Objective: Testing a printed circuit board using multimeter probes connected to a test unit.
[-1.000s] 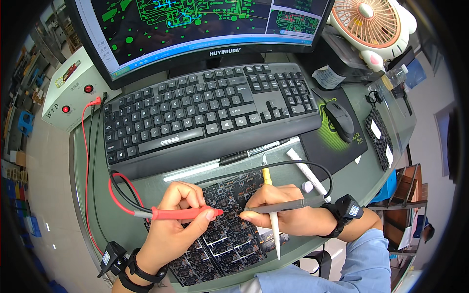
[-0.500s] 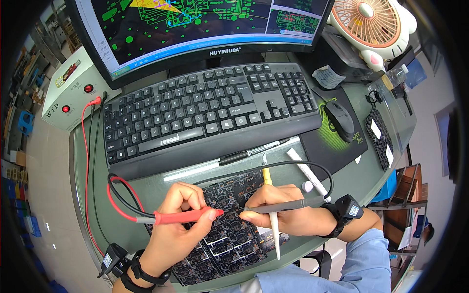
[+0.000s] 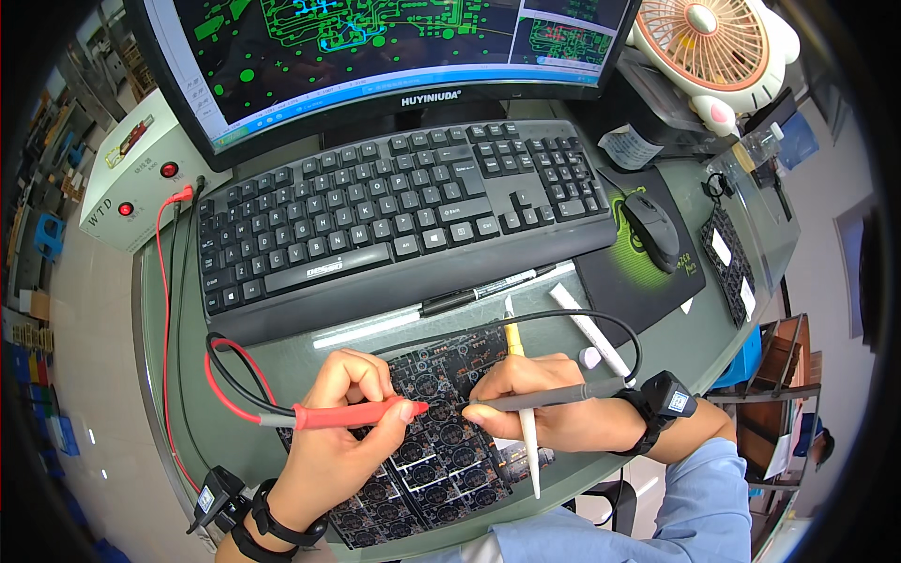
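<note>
My left hand [image 3: 338, 441] is closed around a red test probe [image 3: 343, 415], its tip pointing right over a black printed circuit board [image 3: 441, 460] with many repeated round outlines. My right hand [image 3: 540, 403] grips a dark grey test probe [image 3: 554, 398], which points left at the same board. Also in the right hand is a slim yellow and white tool [image 3: 530, 455] with a metal tip, standing crosswise to the probe. The two probe tips are close together but apart; whether they touch the board I cannot tell.
Beyond the board lie a black marker [image 3: 460, 302], a white tube [image 3: 591, 333] and a black keyboard [image 3: 404, 225] below a monitor [image 3: 375, 56]. A mouse [image 3: 651, 230] and a fan [image 3: 704, 47] are at right. Red and black leads run from a white box [image 3: 141, 178].
The yellow highlighted shape on the monitor has disappeared, leaving green and blue traces. Both hands and probes stay almost in place.
</note>
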The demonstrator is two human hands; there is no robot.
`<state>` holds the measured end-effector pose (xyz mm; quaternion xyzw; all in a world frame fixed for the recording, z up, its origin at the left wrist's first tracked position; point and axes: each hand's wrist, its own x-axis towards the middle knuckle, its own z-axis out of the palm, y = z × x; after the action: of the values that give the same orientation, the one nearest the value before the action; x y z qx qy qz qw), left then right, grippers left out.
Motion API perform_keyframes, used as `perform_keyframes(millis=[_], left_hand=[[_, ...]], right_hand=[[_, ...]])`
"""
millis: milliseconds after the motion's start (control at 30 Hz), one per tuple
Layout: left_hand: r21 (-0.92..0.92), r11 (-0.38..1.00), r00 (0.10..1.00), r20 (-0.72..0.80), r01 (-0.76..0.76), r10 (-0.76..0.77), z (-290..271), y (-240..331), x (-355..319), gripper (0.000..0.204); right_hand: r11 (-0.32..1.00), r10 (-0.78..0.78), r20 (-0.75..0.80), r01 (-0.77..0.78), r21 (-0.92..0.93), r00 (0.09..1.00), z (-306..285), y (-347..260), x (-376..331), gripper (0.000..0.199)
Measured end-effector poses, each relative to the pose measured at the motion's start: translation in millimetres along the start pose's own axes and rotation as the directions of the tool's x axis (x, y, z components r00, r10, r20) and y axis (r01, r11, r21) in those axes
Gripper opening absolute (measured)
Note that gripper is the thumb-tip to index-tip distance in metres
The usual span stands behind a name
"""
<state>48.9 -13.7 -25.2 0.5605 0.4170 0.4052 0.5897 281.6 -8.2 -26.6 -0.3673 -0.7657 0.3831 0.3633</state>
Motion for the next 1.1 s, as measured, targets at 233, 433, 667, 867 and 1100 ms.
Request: perform_keyframes(millis=[233,433,667,867,1100], left_hand=[[0.031,1.0,1.0,0.011,-0.007,0.006,1,1,0,0.026],[-0.059,0.998,0.998,-0.062,0.016,-0.02,3,3,-2,0.023],[0.13,0.989,0.997,-0.016,-0.076,0.079,5,6,0,0.026],[0.227,0.966,0.992,-0.002,-0.125,0.129,11,7,-3,0.027],[0.068,0.995,0.995,-0.061,-0.073,0.077,9,0,2,0.026]], right_hand=[[1.0,-0.005,-0.015,0.005,0.011,1.0,2,1,-1,0.025],[1.0,-0.003,-0.012,0.003,0.017,1.0,4,1,0,0.026],[0.999,0.011,0.012,-0.01,-0.041,1.0,2,-3,1,0.029],[0.999,0.001,0.012,0.0,-0.051,1.0,4,-1,-2,0.03],[0.999,0.006,0.001,-0.006,-0.042,1.0,3,-1,1,0.03]])
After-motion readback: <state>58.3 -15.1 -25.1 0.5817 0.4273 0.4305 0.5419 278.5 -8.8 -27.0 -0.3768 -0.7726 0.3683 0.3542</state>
